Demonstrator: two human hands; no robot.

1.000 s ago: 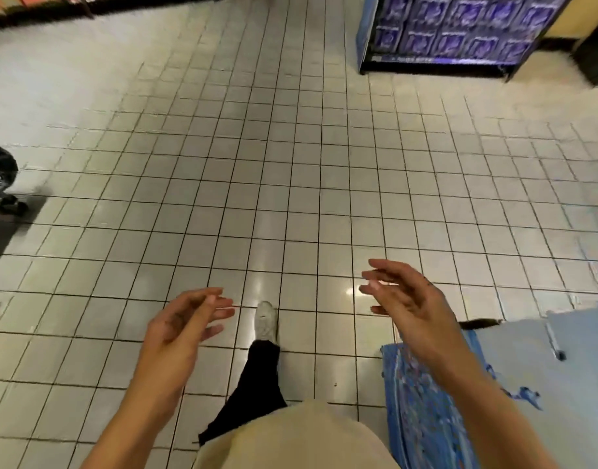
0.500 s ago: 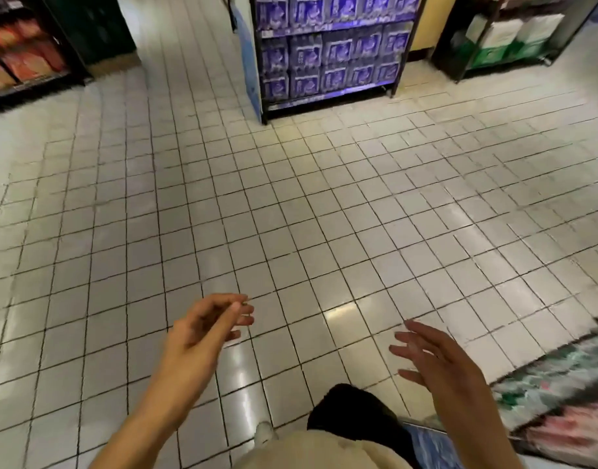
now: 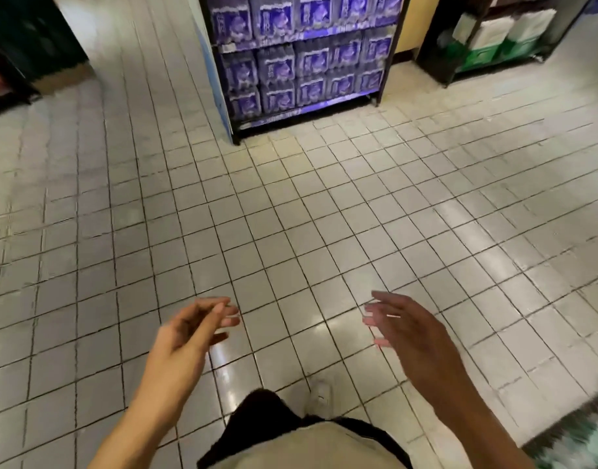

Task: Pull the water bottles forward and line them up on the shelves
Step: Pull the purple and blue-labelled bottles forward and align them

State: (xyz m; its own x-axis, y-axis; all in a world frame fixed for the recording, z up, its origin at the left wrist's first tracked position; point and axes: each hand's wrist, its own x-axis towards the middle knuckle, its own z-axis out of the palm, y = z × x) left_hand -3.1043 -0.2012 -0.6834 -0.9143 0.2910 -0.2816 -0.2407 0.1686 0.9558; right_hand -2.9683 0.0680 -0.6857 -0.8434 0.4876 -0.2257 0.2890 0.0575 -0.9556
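Shrink-wrapped packs of water bottles (image 3: 311,59) with purple labels fill a black shelf rack (image 3: 390,45) at the top middle, several floor tiles away. My left hand (image 3: 189,336) hovers low in front of me, fingers loosely curled, holding nothing. To its right my right hand (image 3: 409,330) has fingers spread and relaxed, and is empty too. Both hands are over the tiled floor, far from the rack.
White tiled floor (image 3: 290,214) stretches between me and the rack. Another dark rack (image 3: 494,35) with white and green packs stands at the top right. A dark shelf unit (image 3: 30,45) is at the top left. Patterned goods (image 3: 582,434) show at the bottom right. My shoe (image 3: 321,397) steps forward.
The view has swung and lifted, so the water rack is now nearer and more centred. Both hands stay raised and empty. The blue patterned goods at the lower right have slid out of view.
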